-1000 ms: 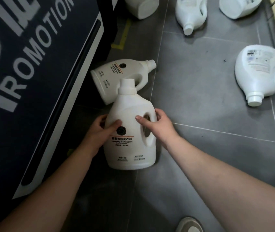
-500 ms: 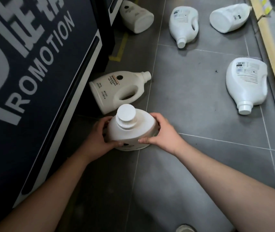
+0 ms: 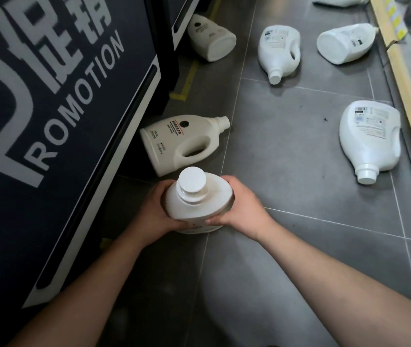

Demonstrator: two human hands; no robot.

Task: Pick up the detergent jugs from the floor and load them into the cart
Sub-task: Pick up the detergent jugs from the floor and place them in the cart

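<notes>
Beside the dark panel point(image 3: 49, 171), the left hand point(image 3: 154, 211) and right hand point(image 3: 243, 209) clamp opposite sides of the detergent jug point(image 3: 197, 204). Flat a second ago, it now points cap-up, seemingly leaving the floor point(image 3: 287, 159), cart-bound next.

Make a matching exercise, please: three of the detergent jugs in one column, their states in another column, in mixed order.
1. held jug
2. nearest lying cream jug
3. nearest lying white jug

A. back label up, cap toward the person
B. front label up, handle hole showing
C. upright, gripped by left hand and right hand

Pairs: 1-C, 2-B, 3-A.
</notes>
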